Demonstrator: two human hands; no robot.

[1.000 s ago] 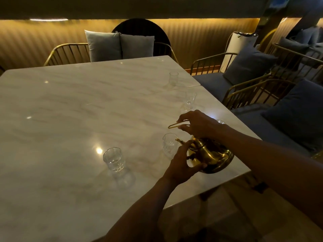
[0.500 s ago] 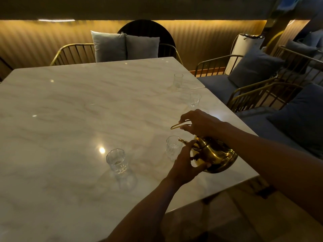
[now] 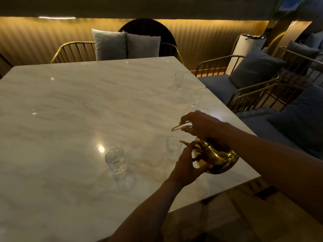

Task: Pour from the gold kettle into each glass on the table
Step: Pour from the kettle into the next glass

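The gold kettle (image 3: 218, 157) hangs tilted above the right part of the marble table (image 3: 70, 105), its spout over the rim of a clear glass (image 3: 172, 148). My right hand (image 3: 201, 124) grips the kettle's thin gold handle from above. My left hand (image 3: 187, 165) presses against the kettle's front side and lid, below the spout. A second glass (image 3: 116, 160) stands to the left with a little water in it. Two more glasses stand farther back, one (image 3: 194, 100) near the right edge and one (image 3: 178, 80) beyond the table seam.
Gold wire chairs with grey cushions (image 3: 257, 67) line the right side of the table. A bench with two light pillows (image 3: 125, 44) stands behind the far edge. The near right table corner (image 3: 257, 176) is just past the kettle, with wooden floor below.
The kettle and both hands have stayed over the same glass. Only the view has shifted slightly.
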